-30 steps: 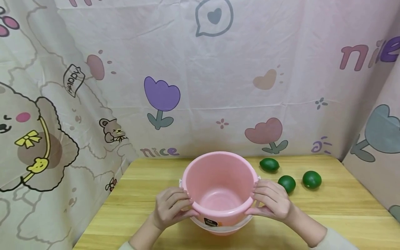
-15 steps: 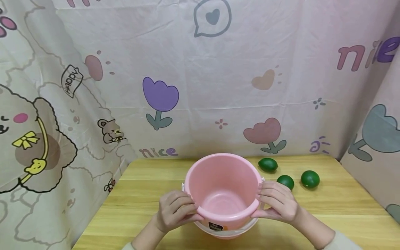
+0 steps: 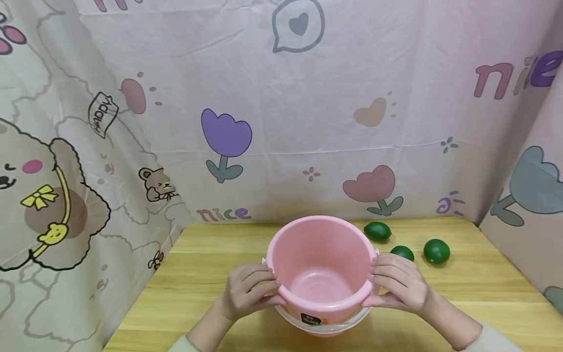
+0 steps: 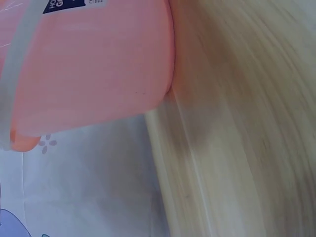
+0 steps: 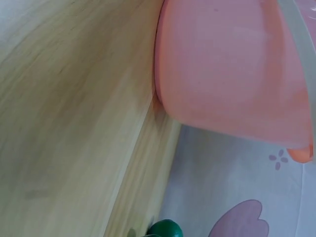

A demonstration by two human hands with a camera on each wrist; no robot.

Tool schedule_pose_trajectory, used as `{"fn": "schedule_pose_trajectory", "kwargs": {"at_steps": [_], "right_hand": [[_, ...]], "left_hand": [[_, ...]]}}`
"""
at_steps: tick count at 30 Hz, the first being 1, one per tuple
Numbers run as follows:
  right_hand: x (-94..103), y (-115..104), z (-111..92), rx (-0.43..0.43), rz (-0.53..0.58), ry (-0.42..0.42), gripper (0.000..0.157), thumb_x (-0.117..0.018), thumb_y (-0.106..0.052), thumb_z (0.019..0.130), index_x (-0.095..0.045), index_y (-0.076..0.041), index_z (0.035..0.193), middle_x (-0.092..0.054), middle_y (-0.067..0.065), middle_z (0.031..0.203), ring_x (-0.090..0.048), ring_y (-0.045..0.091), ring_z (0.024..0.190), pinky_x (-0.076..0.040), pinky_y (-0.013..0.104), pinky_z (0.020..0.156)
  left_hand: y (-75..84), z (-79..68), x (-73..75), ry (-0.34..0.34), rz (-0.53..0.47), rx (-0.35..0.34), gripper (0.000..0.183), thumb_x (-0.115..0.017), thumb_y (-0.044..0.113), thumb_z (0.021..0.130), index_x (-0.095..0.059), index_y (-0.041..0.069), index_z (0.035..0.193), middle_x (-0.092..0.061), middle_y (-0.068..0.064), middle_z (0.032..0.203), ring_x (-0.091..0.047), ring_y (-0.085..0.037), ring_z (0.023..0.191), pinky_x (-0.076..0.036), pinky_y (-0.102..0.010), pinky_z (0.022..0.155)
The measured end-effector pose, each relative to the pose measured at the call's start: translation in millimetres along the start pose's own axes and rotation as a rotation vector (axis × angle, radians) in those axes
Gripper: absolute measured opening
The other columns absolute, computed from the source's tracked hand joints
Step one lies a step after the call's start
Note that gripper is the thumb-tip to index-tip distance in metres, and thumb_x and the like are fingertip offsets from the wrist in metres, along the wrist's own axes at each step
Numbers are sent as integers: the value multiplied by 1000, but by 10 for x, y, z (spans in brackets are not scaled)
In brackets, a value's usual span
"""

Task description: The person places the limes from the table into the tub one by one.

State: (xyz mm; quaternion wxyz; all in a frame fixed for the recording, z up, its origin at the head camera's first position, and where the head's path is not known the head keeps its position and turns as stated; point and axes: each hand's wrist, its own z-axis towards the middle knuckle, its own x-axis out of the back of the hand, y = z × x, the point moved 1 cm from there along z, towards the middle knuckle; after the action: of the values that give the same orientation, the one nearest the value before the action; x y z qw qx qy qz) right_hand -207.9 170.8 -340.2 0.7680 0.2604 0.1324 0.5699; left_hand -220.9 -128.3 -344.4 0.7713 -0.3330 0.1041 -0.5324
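A pink plastic bucket (image 3: 323,305) stands upright in the middle of the table, its mouth facing me and its bare inner floor showing. My left hand (image 3: 252,291) grips the near left of the rim, fingers over the edge and thumb on the outside. At the near right, my right hand (image 3: 400,282) holds the rim in the same way. A whitish handle (image 3: 325,328) hangs down across the bucket's front, below a black label (image 3: 311,319). In both wrist views, the bucket's wall (image 4: 98,69) fills much of the upper part, and the hands are out of frame.
Three dark green limes lie on the wooden table (image 3: 206,259) right of the bucket: one at the back (image 3: 377,231), one partly behind my right hand (image 3: 402,253), one farther right (image 3: 437,252). A printed curtain (image 3: 281,122) hangs behind the table and along its sides.
The bucket has shifted a little to the right across the table, with both hands keeping hold of its rim. The green limes have stayed in place.
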Motion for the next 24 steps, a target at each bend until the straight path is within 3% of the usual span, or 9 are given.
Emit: {"fn": "schedule_pose_trajectory", "kwargs": {"at_steps": [12, 24], "right_hand": [[86, -24, 0, 4, 17, -8, 46, -74, -44, 65, -65, 1, 67, -65, 10, 65, -60, 23, 65, -57, 30, 75], [99, -82, 56, 13, 25, 24, 46, -74, -45, 66, -65, 0, 66, -64, 9, 65, -60, 22, 66, -57, 30, 72]], "left_hand": [[13, 106, -38, 13, -3, -92, 38, -71, 48, 68, -64, 11, 66, -63, 1, 67, -58, -12, 60, -57, -22, 57], [9, 83, -63, 11, -14, -112, 39, -68, 47, 72, -65, 8, 68, -63, 1, 69, -58, -13, 62, -57, -23, 58]]}}
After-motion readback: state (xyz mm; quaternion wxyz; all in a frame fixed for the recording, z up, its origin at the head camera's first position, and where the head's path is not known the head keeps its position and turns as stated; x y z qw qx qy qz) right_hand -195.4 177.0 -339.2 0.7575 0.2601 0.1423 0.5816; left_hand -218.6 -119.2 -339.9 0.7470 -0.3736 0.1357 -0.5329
